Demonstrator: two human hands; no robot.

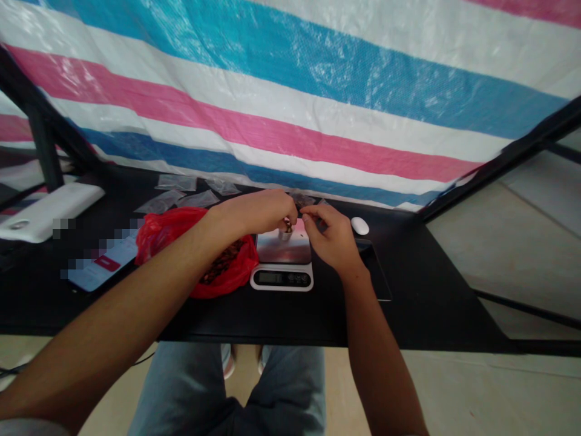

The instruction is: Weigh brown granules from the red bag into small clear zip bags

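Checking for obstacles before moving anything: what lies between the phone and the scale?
In the head view, the red plastic bag, with dark brown pieces inside, lies between the phone and the scale; the left forearm crosses over it.

The scale (pixel 282 257) over there has a smooth metal plate with a silvery sheen, set on a white plastic body around a glossy dark display, and the small cup (pixel 285 236) on it gleams like metal too. Beside it the red bag (pixel 222 290) is thin, crinkled plastic, bright along its creases, and the packets (pixel 178 182) behind look like clear, shiny film. The table (pixel 426 284) is matt black, the striped sheet (pixel 290 130) glossy woven plastic, the mouse (pixel 360 226) smooth plastic, the jeans (pixel 175 390) denim.
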